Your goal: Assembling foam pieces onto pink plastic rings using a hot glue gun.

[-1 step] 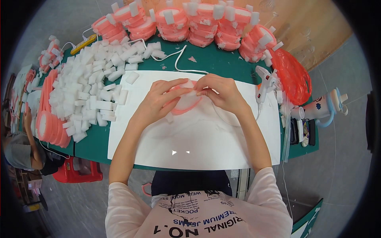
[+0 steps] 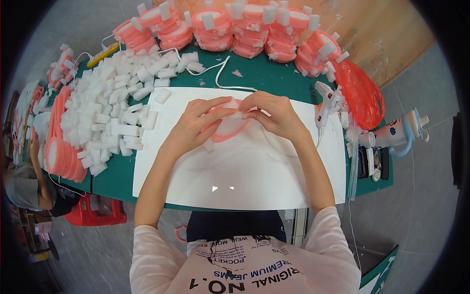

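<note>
Over the white board (image 2: 245,176), my two hands work at a round white foam disc (image 2: 230,128) with a pink foam rim. My left hand (image 2: 199,120) grips it from the left, its fingers reaching across the top. My right hand (image 2: 268,113) pinches at the disc's upper right edge, thumb and fingers close together. A white foam block (image 2: 232,104) shows at the disc's far edge, between the fingertips of both hands. What exactly lies in the right fingertips is partly hidden.
Loose white foam blocks (image 2: 112,108) heap at the left, beside pink-rimmed discs (image 2: 63,159). Stacks of pink-rimmed discs (image 2: 213,29) line the back. A glue gun (image 2: 327,105), a red plastic bag (image 2: 362,95) and a cup (image 2: 396,132) stand right. Another person's arm (image 2: 40,166) shows far left.
</note>
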`<state>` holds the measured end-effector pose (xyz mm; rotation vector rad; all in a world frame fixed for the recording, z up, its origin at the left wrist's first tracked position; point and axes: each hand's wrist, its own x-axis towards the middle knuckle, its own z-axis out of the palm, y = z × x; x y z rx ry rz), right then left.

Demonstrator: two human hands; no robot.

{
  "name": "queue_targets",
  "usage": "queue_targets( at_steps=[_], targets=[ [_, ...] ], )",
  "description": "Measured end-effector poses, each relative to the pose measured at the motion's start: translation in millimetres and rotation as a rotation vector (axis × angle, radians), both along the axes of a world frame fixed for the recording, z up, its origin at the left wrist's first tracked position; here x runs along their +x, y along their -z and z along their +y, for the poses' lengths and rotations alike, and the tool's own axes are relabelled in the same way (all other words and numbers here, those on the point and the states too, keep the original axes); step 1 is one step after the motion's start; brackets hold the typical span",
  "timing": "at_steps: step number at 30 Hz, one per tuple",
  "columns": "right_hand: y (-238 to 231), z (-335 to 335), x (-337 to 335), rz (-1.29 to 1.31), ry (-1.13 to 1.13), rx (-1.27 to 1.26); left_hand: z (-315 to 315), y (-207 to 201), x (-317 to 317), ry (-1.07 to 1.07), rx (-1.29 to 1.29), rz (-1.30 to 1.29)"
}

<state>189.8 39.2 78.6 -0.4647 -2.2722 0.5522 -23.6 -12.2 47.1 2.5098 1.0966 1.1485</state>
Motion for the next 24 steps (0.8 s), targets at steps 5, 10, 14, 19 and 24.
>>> queue_targets(
  at_steps=[5, 10, 14, 19, 24],
  targets=[
    [-3, -3, 0, -0.048, 0.01, 0.03, 0, -3, -1, 0.002, -0.058, -0.017],
    [4, -1, 0, -0.035, 0.016, 0.23, -1, -4, 0, 0.002, -0.05, -0.008],
    [4, -2, 0, -0.039, 0.023, 0.195, -1, -4, 0, 0.004, -0.048, -0.006],
    [-2, -9, -2, -0.129, 0.051, 0.17, 0, -1, 1, 0.01, -0.028, -0.003],
    [-5, -12, -1, -0.155, 0.039, 0.08, 2, 2, -1, 0.01, 0.023, 0.039]
  ],
)
